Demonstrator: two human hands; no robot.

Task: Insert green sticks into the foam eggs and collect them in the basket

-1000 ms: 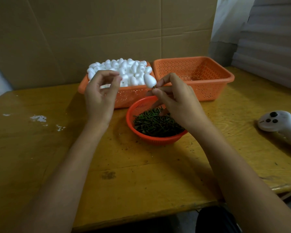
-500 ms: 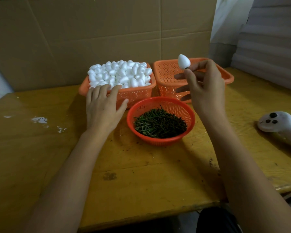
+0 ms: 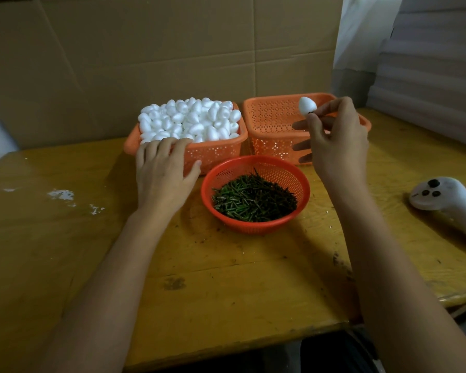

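- Hovering above the collecting basket (image 3: 269, 122): one foam egg (image 3: 306, 105), white, matt and smooth, with its rounded end up.
- Right hand (image 3: 336, 135): thumb and forefinger pinch the green stick (image 3: 311, 112) just under the egg. Only a dark stub shows; the rest is hidden by the fingertips. The other fingers are loosely fanned.
- Governing relation: the egg is over the basket's right rear part, and the basket lies directly below and ahead of this hand. The egg-and-stick axis is roughly upright, tipped a little left. The right hand is much the nearer, so the drop probably needs only a lowering or a release.
- Basket contents: no finished egg visible inside.
- Left hand (image 3: 164, 173): fingers straight, resting on the near rim of the stock basket (image 3: 215, 154), holding nothing and well apart from the right.
- Stock: heaped loose eggs (image 3: 189, 118); loose sticks (image 3: 253, 201) in the round red basket (image 3: 256, 159), between the two hands.
- Sundry: white controller (image 3: 447, 203) on the table (image 3: 226, 292), far right.
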